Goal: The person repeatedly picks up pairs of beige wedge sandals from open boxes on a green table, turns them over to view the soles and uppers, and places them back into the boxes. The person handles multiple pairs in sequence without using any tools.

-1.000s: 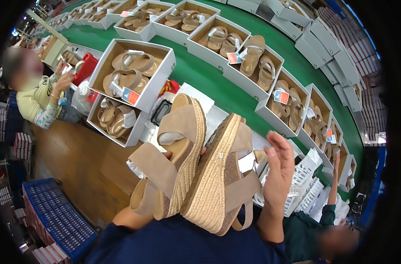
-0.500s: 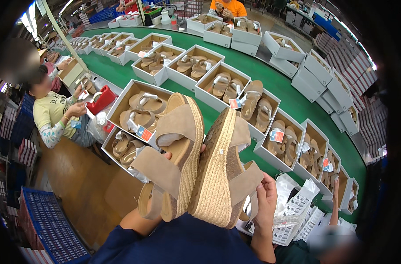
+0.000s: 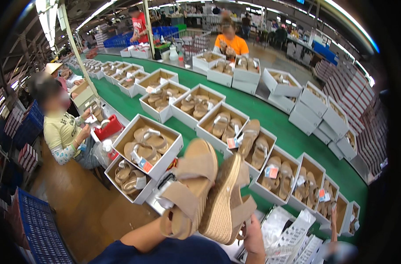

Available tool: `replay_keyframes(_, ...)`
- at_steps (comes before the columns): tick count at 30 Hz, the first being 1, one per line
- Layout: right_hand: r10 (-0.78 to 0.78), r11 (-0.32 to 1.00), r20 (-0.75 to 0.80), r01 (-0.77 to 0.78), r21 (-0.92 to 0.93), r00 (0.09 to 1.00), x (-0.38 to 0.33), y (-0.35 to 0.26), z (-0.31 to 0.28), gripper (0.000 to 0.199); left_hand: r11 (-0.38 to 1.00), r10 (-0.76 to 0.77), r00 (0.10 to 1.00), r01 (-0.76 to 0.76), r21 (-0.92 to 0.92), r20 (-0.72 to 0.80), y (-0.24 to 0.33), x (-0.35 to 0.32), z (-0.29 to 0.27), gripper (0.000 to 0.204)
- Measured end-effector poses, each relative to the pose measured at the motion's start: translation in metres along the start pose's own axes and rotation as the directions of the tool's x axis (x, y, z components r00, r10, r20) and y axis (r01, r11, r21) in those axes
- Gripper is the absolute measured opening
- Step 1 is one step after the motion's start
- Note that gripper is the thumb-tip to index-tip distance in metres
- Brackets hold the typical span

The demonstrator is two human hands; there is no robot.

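The left hand (image 3: pixel 176 226) is mostly hidden under the left beige wedge sandal (image 3: pixel 189 193), which it holds up; the right hand (image 3: pixel 253 237) closes on the right sandal (image 3: pixel 227 202), the two shoes touching. They are near the person, in front of the green conveyor belt (image 3: pixel 271 119) with open white shoe boxes (image 3: pixel 149 143).

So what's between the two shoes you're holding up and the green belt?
In the head view, open white shoe boxes with tan sandals inside sit between the pair of wedge sandals and the green conveyor belt. The right hand holds the pair from below.
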State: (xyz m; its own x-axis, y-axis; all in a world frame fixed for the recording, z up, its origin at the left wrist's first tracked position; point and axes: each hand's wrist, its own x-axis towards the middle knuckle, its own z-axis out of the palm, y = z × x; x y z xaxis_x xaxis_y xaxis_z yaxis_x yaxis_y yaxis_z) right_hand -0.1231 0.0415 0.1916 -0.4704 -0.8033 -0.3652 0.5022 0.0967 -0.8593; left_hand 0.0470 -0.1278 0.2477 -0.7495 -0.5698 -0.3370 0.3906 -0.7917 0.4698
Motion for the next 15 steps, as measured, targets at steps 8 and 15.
replay_keyframes(8,-0.211,0.325,0.048,0.117,-0.939,0.976,0.029,0.07,-0.021,0.037,0.956,-0.29,0.949,0.281,-0.086,-0.12,-0.116,0.101,-0.216,0.039)
replay_keyframes(15,0.082,0.413,0.108,0.065,-0.909,0.991,0.033,0.078,-0.041,0.04,0.69,0.143,0.953,0.096,0.717,-0.265,-0.146,0.098,-0.306,0.018)
